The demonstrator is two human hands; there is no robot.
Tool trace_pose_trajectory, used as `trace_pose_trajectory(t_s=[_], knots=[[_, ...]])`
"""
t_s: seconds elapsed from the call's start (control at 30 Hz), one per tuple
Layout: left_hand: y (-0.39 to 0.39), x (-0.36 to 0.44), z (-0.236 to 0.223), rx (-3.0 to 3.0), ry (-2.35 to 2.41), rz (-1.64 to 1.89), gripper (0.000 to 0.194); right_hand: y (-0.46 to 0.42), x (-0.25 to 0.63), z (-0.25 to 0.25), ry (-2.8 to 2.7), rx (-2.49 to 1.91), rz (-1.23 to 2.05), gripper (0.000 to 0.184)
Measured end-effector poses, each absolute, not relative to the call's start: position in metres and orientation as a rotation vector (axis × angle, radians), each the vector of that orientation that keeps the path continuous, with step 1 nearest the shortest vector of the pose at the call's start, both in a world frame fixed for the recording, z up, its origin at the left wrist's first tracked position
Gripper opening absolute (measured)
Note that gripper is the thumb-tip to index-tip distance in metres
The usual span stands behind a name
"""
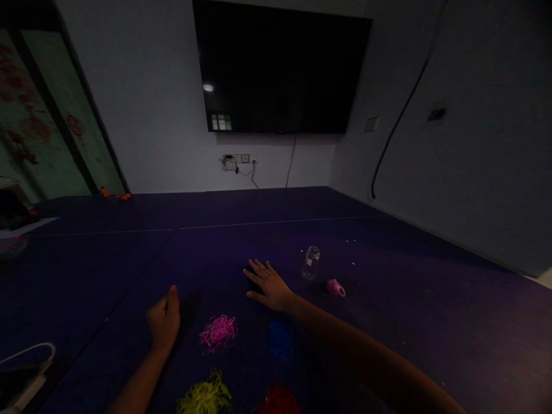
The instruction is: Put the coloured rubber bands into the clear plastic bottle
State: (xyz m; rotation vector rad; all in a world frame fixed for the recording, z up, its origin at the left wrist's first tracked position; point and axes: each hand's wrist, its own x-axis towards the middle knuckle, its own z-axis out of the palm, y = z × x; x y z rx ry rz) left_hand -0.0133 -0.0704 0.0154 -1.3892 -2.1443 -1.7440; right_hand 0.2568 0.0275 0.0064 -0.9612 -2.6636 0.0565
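Observation:
My right hand point(268, 283) lies flat on the dark purple table point(414, 310), fingers stretched out and apart, holding nothing. To its right stands a small clear glass jar point(311, 263), and beside that lies a pink lid point(335, 287). My left hand point(164, 318) rests on the table as a loose fist with the thumb up; nothing shows in it. Between and below my hands lie piles of thin bands: pink point(218, 332), blue point(281, 338), yellow point(205, 396) and red point(277, 401).
A large dark screen point(280, 66) hangs on the far wall above a socket strip point(236, 158) with cables. Small orange things point(114, 195) lie at the table's far left edge. A white-rimmed object point(26, 368) sits at the lower left.

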Motion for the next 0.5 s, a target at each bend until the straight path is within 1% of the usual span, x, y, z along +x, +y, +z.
trace_pose_trajectory(t_s=[0.07, 0.13, 0.2, 0.27, 0.33, 0.37, 0.43, 0.5], knots=[[-0.07, -0.013, 0.016, -1.389, -2.131, -1.747, 0.05, 0.026, 0.26, 0.004, -2.609, -1.071, 0.172, 0.08], [-0.07, -0.013, 0.017, -1.395, -2.124, -1.748, 0.049, 0.028, 0.255, 0.0, -2.6, -1.144, 0.272, 0.092], [-0.071, -0.012, 0.018, -1.394, -2.132, -1.763, 0.049, 0.035, 0.246, -0.004, -2.61, -1.168, 0.335, 0.099], [-0.072, -0.011, 0.019, -1.374, -2.151, -1.785, 0.049, 0.044, 0.235, -0.005, -2.608, -1.167, 0.361, 0.102], [-0.073, -0.01, 0.021, -1.349, -2.17, -1.807, 0.048, 0.055, 0.227, -0.006, -2.597, -1.143, 0.371, 0.1], [-0.074, -0.009, 0.022, -1.34, -2.174, -1.818, 0.048, 0.061, 0.223, -0.005, -2.593, -1.116, 0.374, 0.095], [-0.074, -0.007, 0.023, -1.332, -2.171, -1.841, 0.047, 0.071, 0.218, -0.005, -2.593, -1.031, 0.37, 0.078], [-0.074, -0.006, 0.025, -1.328, -2.165, -1.861, 0.048, 0.079, 0.214, -0.004, -2.594, -0.951, 0.346, 0.057]])
